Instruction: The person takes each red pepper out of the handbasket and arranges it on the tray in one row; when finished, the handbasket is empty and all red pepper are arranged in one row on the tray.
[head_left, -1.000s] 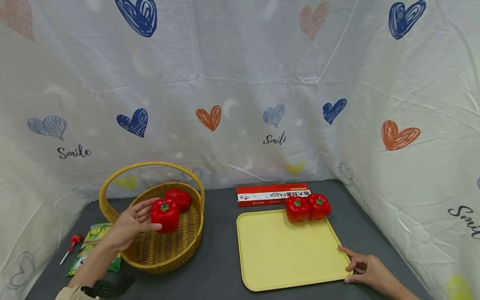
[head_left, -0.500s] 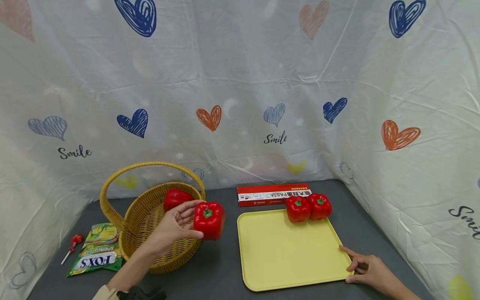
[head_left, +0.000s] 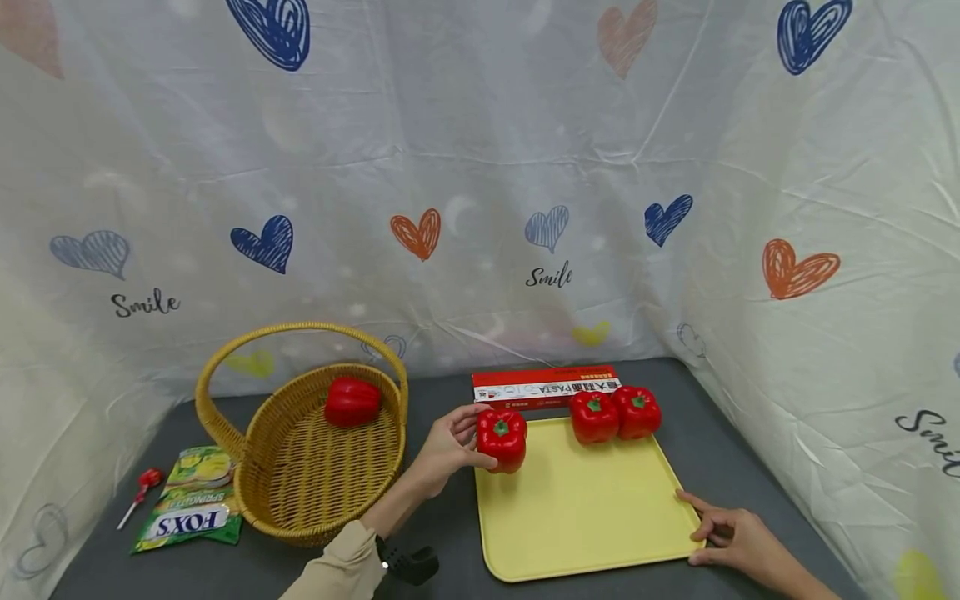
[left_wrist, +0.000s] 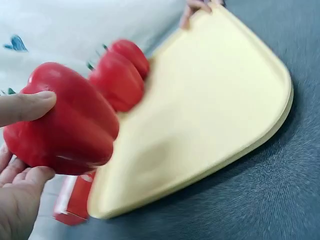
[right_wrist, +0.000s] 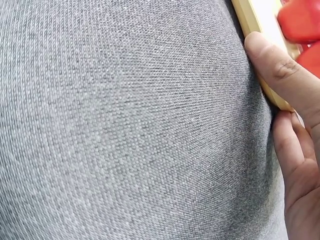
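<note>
Held pepper (head_left: 501, 442): swung rightward, away from the wicker basket (head_left: 322, 487), and now over the far left corner of the yellow tray (head_left: 585, 517)! Green stem up, looking raised; cannot tell for sure whether touching.
Left grip (head_left: 448, 448): spread just as wide as the red body, thumb on the near side, fingers behind, holding on as it travels.
Right grip (head_left: 738, 542): unmoved, planted at the tray's near right corner, thumb on the near edge, a finger along the right edge, pinching that corner in a narrow gap.
Tray peppers (head_left: 594, 418): two, standing side by side and touching, up at the far edge towards the right.
Pasta box (head_left: 543, 380): red and white, lying right behind the tray's far edge.
Basket pepper (head_left: 352, 402): single, on its side against the far wall, handle arching above.
Green packet (head_left: 191, 504): flat on the grey worktop (head_left: 442, 533), just left of the basket.
Lollipop (head_left: 150, 477): red-headed, lying left again, just beside the packet.
Cloth backdrop (head_left: 480, 117): pale, heart-printed, hanging behind everything.
</note>
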